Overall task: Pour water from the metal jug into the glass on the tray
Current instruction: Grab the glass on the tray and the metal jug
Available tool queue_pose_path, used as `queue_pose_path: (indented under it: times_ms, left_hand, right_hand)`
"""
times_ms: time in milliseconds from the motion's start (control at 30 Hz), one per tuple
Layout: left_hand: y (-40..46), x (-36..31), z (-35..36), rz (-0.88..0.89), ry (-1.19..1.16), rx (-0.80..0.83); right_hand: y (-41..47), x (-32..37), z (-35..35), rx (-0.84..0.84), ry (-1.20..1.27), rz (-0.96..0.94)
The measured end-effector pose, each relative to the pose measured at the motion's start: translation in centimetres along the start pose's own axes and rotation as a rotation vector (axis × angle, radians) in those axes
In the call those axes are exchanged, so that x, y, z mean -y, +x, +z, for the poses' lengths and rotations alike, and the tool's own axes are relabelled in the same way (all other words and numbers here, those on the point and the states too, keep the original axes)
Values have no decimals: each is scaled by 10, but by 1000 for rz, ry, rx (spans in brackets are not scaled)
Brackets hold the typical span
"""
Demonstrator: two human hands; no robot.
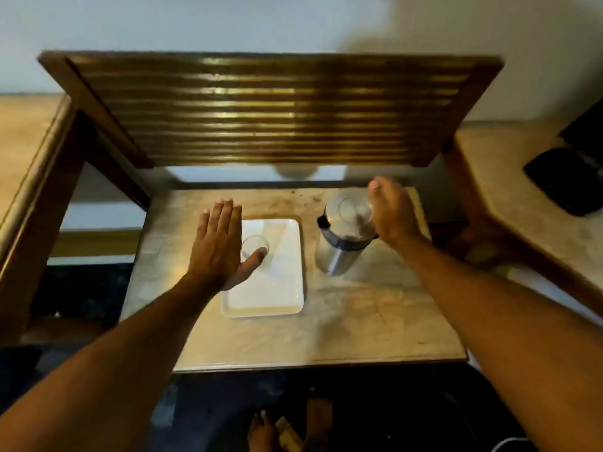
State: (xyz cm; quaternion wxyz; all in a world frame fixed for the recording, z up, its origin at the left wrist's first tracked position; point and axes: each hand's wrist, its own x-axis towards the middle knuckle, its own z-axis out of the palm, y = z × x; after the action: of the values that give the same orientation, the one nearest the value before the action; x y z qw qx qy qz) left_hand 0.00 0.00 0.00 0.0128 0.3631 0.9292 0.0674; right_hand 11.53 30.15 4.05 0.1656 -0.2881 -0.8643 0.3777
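Steel jug [342, 238] stands beside the white tray [280, 298]; right hand [391, 212] spread above its lid, holding nothing; left hand [222, 246] flat, splayed over the glass [256, 251].

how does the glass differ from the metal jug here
The glass is clear and short; the metal jug is opaque, silvery and much taller. The glass stands on the white tray; the jug stands on the bare tabletop, right of the tray. The left hand partly covers the glass, flat and open; the blurred right hand is at the jug's top. Both stand upright.
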Motion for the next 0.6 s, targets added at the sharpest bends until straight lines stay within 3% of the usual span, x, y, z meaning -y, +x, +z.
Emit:
queue_pose_path:
  times_ms: [100,167,333,500,600]
  left_hand:
    - [-6,13,37,-36,-13,-1]
    - [-14,17,64,-83,-66,-7]
    - [-28,26,116,-209,-235,-32]
    - [-39,24,156,-278,-538,-59]
    - [-40,17,171,-397,-694,-68]
  right_hand:
    - [6,-38,11,-124,167,125]
    - [4,-62,20,-96,269,201]
    - [4,-88,44,-201,129,93]
    - [9,-98,63,-235,559,193]
    - [11,-104,72,-196,551,137]
